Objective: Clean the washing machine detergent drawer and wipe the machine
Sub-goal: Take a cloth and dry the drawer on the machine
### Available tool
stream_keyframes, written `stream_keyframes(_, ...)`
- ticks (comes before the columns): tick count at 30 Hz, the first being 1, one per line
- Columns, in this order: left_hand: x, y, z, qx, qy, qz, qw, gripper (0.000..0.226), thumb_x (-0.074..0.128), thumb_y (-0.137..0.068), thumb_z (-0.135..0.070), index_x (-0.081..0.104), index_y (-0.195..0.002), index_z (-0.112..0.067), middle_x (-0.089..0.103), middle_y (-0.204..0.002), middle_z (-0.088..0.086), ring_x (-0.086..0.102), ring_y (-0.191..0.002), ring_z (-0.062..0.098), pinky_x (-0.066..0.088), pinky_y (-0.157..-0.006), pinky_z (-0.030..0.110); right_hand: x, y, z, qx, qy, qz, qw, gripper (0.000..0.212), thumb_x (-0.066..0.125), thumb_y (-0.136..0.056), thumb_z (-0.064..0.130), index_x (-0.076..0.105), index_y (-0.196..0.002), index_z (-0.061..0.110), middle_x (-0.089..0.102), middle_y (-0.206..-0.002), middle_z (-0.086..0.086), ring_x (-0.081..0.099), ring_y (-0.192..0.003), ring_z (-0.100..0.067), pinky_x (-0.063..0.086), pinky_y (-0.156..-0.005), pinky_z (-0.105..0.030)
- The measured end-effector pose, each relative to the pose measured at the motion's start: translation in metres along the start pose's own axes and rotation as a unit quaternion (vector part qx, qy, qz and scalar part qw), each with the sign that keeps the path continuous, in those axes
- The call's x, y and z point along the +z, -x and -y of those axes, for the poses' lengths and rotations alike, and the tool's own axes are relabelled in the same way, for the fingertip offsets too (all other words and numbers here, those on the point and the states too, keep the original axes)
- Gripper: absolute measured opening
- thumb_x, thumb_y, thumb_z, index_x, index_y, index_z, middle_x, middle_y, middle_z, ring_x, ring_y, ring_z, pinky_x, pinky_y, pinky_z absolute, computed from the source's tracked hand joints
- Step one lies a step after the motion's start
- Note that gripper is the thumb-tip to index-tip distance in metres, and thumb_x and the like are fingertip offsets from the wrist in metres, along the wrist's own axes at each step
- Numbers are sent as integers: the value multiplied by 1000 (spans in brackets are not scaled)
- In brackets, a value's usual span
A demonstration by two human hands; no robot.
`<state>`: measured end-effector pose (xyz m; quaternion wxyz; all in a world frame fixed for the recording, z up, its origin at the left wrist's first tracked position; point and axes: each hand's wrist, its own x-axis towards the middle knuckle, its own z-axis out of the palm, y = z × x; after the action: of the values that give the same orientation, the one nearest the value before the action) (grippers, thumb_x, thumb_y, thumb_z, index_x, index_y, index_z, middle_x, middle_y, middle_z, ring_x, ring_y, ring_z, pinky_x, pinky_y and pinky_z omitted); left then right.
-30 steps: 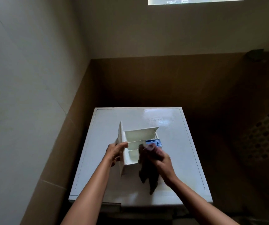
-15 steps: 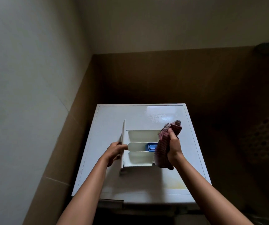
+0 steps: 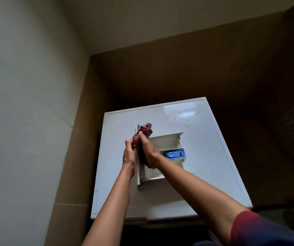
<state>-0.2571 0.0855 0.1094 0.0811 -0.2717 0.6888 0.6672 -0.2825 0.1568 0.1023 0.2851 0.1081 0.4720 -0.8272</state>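
Detergent drawer out of the machine, cloth working at its front-panel end.

We note the detergent drawer (image 3: 164, 142) lying on the white top of the washing machine (image 3: 204, 139), left of centre. Its front panel (image 3: 137, 174) faces the left wall (image 3: 27, 103) and its blue insert (image 3: 174, 154) sits at the right end. The right hand (image 3: 148, 150) has its fingers curled tight round a bunched reddish striped cloth (image 3: 143, 133). The top of the cloth stands above the fist, and the rest hangs against the panel's inner face. The left hand (image 3: 129, 153) is on the panel's outer side with its fingers pressed together. It seems to grip the detergent drawer by that panel, though the cloth hides the fingertips. A dark red sleeve (image 3: 260, 228) shows on the right arm.
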Motion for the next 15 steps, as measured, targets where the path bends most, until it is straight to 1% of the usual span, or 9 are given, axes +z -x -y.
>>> stream_keyframes(1, 3, -2, 2, -8, 12, -21, 1000, 50, 17, -103, -45, 59, -122, -25, 62, -116, 0, 56, -103, 15, 41, -94, 28, 3, -1, -4, 4, -9, -4, 1000, 42, 44, -86, 57, 62, -75, 21, 64, -81, 1, 57, -90, -16, 42, -89, -31)
stream_keyframes(3, 6, -9, 10, -26, -9, -63, 998, 51, 25, -99, -52, 63, -119, -25, 64, -119, 5, 59, -105, 22, 47, -99, 37, 6, 3, -11, 15, -33, -8, 999, 43, 42, -89, 56, 63, -93, 19, 66, -100, -4, 58, -103, -18, 43, -96, -28)
stream_keyframes(5, 7, -15, 18, -26, -47, -99, 994, 51, 31, -93, -57, 64, -121, -29, 65, -121, 5, 60, -107, 25, 49, -98, 44, 5, 14, -20, 27, -69, -14, 997, 42, 34, -100, 43, 59, -114, 13, 61, -119, -7, 55, -113, -17, 40, -100, -25)
stream_keyframes(7, 7, -15, 18, 7, -72, -113, 991, 45, 30, -96, -49, 63, -122, -32, 65, -123, 2, 59, -111, 24, 47, -99, 43, 4, 31, -32, 32, -93, -21, 995, 44, 28, -103, 34, 50, -129, 7, 52, -132, -8, 48, -124, -17, 34, -109, -28)
stream_keyframes(8, 7, -15, 17, 22, -78, -118, 990, 44, 29, -99, -44, 63, -123, -31, 64, -125, 0, 58, -113, 22, 46, -101, 40, 2, 40, -38, 37, -106, -15, 994, 46, 29, -103, 34, 47, -133, 5, 50, -135, -8, 46, -127, -18, 32, -111, -30)
stream_keyframes(10, 8, -17, 14, 36, -89, -129, 987, 44, 26, -101, -36, 63, -123, -26, 62, -127, -1, 55, -117, 21, 43, -101, 37, -4, 60, -47, 64, -94, 8, 993, 50, 32, -102, 39, 46, -136, 5, 52, -135, -8, 47, -127, -18, 33, -112, -32)
stream_keyframes(12, 7, -18, 16, 48, -113, -136, 983, 45, 25, -102, -33, 63, -124, -25, 62, -129, -1, 54, -120, 21, 43, -98, 35, -14, 76, -50, 92, -45, 26, 994, 46, 30, -103, 35, 48, -134, 7, 55, -130, -5, 50, -122, -15, 37, -108, -27)
stream_keyframes(14, 8, -19, 17, 53, -131, -139, 980, 45, 24, -103, -32, 63, -125, -25, 61, -130, -2, 54, -120, 21, 41, -92, 31, -21, 80, -45, 111, -14, 43, 993, 45, 28, -103, 34, 51, -130, 7, 58, -122, -2, 54, -113, -11, 40, -101, -21)
stream_keyframes(15, 7, -19, 17, 51, -138, -140, 979, 46, 24, -103, -33, 62, -126, -26, 61, -131, -2, 54, -120, 21, 39, -89, 29, -23, 78, -43, 124, -12, 44, 991, 44, 29, -103, 36, 54, -126, 9, 61, -116, -2, 57, -105, -11, 44, -94, -20)
